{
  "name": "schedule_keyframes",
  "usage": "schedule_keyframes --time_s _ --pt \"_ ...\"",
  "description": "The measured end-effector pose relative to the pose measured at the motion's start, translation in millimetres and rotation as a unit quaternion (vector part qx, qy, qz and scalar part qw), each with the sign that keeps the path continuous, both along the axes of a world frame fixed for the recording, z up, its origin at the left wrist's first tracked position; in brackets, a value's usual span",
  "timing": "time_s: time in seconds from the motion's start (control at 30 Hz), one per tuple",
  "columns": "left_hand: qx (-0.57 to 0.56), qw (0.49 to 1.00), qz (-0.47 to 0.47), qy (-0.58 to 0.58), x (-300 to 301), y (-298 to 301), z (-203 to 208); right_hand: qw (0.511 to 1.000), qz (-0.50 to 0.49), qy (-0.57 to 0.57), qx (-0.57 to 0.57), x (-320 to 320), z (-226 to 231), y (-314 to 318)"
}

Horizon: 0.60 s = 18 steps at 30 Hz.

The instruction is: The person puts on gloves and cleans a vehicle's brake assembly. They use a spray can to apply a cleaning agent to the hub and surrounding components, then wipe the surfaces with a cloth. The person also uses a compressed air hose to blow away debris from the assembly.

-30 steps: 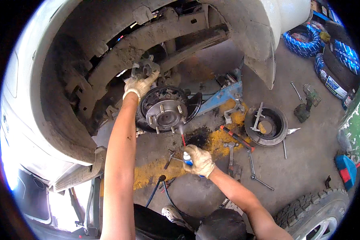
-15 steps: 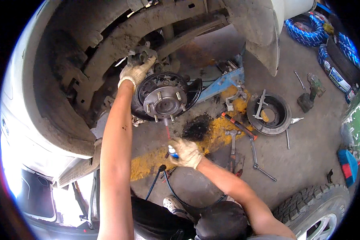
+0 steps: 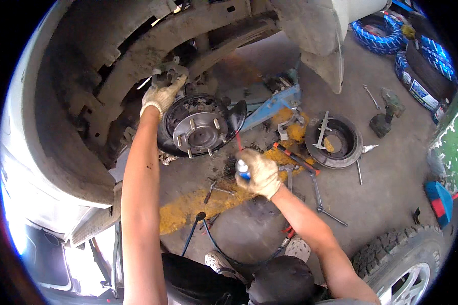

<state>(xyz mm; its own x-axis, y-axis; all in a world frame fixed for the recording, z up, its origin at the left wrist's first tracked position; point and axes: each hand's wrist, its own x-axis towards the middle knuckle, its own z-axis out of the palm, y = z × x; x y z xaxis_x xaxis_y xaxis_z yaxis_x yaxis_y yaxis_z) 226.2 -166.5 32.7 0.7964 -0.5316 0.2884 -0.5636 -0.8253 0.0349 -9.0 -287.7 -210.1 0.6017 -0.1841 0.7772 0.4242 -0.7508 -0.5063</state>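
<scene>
My left hand (image 3: 161,95), in a cream knit glove, reaches into the wheel arch and grips a grimy brake caliper (image 3: 169,70) above the wheel hub (image 3: 201,133). The hub's studs point outward, and a dark backing plate (image 3: 238,116) curves around its right side. Lower right of the hub, my gloved right hand (image 3: 262,175) is wrapped round a spray can (image 3: 243,169) with a white top and blue body. From its nozzle a thin red straw (image 3: 238,140) points up toward the backing plate's lower right edge.
On the floor at right lie a brake drum-like disc (image 3: 352,152) with a vernier caliper (image 3: 322,131) across it, a red-and-black handled tool (image 3: 296,158), a ratchet (image 3: 320,203) and a cordless impact wrench (image 3: 387,114). A wheel (image 3: 399,267) lies lower right. A hose (image 3: 224,254) crosses near my feet.
My right hand has carried the spray can to the right and slightly up, so its straw has moved from beneath the hub to the backing plate's right side. My left hand stays at the caliper.
</scene>
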Motion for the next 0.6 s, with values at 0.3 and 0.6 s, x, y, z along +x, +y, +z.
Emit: schedule_keyframes --time_s 0.3,0.6 --pt "0.226 0.966 -0.037 -0.117 15.5 6.3 -4.4 0.988 0.084 0.124 0.037 8.8 -33.9 66.7" --pt "0.190 0.978 -0.015 -0.085 42.2 16.5 -10.5 0.989 0.018 0.099 0.112 22.7 -34.2 73.4"
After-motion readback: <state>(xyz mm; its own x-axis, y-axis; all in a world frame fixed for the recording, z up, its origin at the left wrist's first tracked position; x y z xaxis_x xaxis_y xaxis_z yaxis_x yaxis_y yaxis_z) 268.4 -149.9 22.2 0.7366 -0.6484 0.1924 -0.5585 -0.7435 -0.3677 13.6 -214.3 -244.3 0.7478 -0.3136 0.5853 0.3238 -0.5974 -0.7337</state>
